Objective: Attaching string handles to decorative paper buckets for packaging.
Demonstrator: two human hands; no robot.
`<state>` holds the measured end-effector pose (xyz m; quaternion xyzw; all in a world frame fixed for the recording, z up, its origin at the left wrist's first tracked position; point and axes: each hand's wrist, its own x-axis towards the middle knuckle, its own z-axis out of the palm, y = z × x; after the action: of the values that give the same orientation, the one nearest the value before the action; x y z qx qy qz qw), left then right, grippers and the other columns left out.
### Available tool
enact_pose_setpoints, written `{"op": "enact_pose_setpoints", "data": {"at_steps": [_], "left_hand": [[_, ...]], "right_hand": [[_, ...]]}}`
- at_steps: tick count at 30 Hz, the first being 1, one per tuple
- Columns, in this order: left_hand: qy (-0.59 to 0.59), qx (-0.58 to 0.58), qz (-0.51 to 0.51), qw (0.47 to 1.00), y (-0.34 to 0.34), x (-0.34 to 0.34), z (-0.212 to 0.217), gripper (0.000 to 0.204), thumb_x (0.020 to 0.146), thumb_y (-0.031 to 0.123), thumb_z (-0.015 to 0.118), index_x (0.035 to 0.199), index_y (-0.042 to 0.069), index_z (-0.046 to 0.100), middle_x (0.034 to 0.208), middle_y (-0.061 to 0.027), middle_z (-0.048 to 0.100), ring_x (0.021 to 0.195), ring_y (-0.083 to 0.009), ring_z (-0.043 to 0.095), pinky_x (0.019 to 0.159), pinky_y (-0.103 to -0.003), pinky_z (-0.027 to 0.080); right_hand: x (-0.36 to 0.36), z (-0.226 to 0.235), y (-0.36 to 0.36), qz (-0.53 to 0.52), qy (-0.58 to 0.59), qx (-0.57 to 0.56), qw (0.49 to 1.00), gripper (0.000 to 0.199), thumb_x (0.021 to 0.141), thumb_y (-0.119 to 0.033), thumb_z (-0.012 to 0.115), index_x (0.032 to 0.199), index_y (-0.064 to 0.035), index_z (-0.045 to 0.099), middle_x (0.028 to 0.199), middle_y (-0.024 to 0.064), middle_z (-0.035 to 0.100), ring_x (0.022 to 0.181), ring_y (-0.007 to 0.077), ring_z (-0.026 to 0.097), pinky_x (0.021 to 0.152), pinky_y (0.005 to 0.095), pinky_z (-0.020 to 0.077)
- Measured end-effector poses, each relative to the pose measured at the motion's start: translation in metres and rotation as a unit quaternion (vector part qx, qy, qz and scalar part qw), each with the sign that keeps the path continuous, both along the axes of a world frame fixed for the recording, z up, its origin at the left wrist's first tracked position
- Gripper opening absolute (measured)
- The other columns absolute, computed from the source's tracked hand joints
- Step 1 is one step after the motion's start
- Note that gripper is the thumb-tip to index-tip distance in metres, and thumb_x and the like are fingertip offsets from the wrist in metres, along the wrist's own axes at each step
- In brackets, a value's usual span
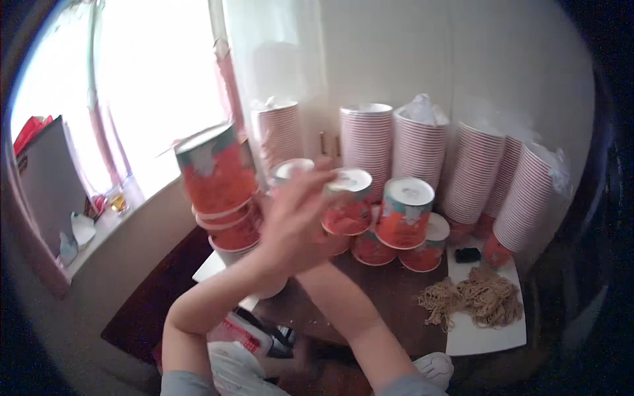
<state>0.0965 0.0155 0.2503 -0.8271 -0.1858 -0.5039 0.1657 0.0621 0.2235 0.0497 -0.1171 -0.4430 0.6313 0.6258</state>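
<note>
My left hand (294, 221) is raised over the dark table (383, 297) and blurred by motion. Its fingers close on an upside-down orange paper cup (347, 210) with a white base. Another upturned cup (292, 169) shows just behind the fingertips. My right forearm crosses under the left one, and my right hand is hidden behind the left wrist. To the left, a tilted stack of nested orange cups (221, 191) leans beside my left hand. More upturned orange cups (404, 212) stand in a cluster on the table to the right.
Tall stacks of white-and-red cups (417, 155) line the wall behind the table. A white sheet (485, 336) at the right holds a heap of tan strings (472, 297) and a small black object (467, 255). A bright window and its sill (109, 221) are at the left.
</note>
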Motion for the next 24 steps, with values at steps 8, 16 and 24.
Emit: {"op": "enact_pose_setpoints", "data": {"at_steps": [8,16,24], "left_hand": [[-0.324,-0.206,0.178,0.906,-0.006,-0.206,-0.033,0.059,0.075,0.018,0.064,0.121,0.0,0.032,0.119,-0.0147,0.038,0.11,-0.0245,0.04,0.092,-0.036,0.034],[-0.495,-0.429,-0.345,0.672,-0.012,-0.151,-0.042,0.029,0.089,0.021,0.045,0.114,0.005,0.045,0.104,-0.0065,0.056,0.094,-0.0181,0.055,0.084,-0.037,0.045],[-0.406,-0.497,-0.406,0.651,-0.011,-0.082,-0.097,0.033,0.088,0.018,0.049,0.118,0.007,0.042,0.113,-0.0061,0.052,0.101,-0.0175,0.053,0.082,-0.035,0.047]], "right_hand": [[0.0,0.163,-0.095,0.274,0.174,-0.116,0.939,0.008,0.082,-0.007,0.052,0.088,-0.0015,0.054,0.073,0.0043,0.056,0.06,0.0099,0.051,0.05,0.0198,0.044],[0.061,0.153,-0.16,0.144,0.113,-0.031,0.983,0.012,0.082,-0.005,0.052,0.092,0.0011,0.054,0.074,0.003,0.055,0.06,0.0068,0.049,0.051,0.0159,0.0427],[0.136,0.143,-0.227,-0.013,0.157,-0.153,0.976,0.013,0.079,-0.006,0.053,0.091,-0.0042,0.051,0.071,0.0011,0.055,0.059,0.0074,0.051,0.051,0.0194,0.0458]]}}
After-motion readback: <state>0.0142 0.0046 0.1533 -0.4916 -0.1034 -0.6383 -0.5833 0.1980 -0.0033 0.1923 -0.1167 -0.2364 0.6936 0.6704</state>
